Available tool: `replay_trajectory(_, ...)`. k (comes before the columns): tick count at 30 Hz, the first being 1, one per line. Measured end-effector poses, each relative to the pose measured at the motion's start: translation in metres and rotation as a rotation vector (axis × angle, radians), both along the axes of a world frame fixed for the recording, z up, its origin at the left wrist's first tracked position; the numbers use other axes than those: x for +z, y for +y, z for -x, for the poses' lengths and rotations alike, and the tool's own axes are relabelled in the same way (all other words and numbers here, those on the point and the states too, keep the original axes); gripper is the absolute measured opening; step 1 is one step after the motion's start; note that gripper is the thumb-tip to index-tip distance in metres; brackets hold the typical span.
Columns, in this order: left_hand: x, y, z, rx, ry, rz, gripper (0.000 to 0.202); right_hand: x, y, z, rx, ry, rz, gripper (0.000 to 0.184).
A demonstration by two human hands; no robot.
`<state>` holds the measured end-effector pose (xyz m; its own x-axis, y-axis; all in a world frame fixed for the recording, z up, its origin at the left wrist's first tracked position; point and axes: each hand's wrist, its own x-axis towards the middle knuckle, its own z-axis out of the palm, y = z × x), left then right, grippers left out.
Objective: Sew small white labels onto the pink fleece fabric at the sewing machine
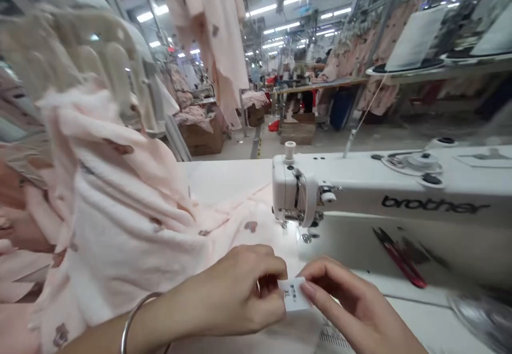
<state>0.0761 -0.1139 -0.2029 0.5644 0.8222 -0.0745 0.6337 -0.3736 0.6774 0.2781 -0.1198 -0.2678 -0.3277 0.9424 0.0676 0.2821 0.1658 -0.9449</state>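
A small white size label (294, 294) with "XL" printed on it is stretched between my two hands. My left hand (250, 287), a metal bangle (134, 316) on its wrist, pinches the label's left end. Thumb and forefinger of my right hand (348, 300) grip its right end. Beneath them lies pale pink plush fabric (240, 215) with small brown printed figures, running across the table and heaped up at the left. The white sewing machine (388, 183) stands just beyond my hands, its lamp lit over the needle area.
Red-handled thread snips (402, 258) lie on the machine bed at right. Thread cones (416, 39) stand on a rack above. Pink garments (216, 34) hang ahead, and cardboard boxes (298, 129) sit on the floor. A ruler scale (334, 335) shows at the table's front, partly covered.
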Motion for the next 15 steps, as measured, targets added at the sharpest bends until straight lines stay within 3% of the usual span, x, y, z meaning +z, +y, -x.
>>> replay_trajectory(4,-0.013,0.007,0.0,0.107,-0.174,0.169,0.008,0.018,0.002,0.015,-0.07,0.118,0.145,0.03)
replay_trajectory(9,-0.034,0.015,-0.002,0.309,-0.532,0.557,0.026,0.013,-0.004,0.022,-0.159,0.159,0.153,0.03)
replay_trajectory(15,-0.041,0.017,-0.006,0.357,-0.6,0.675,0.028,0.008,0.0,0.018,-0.155,0.082,0.145,0.03)
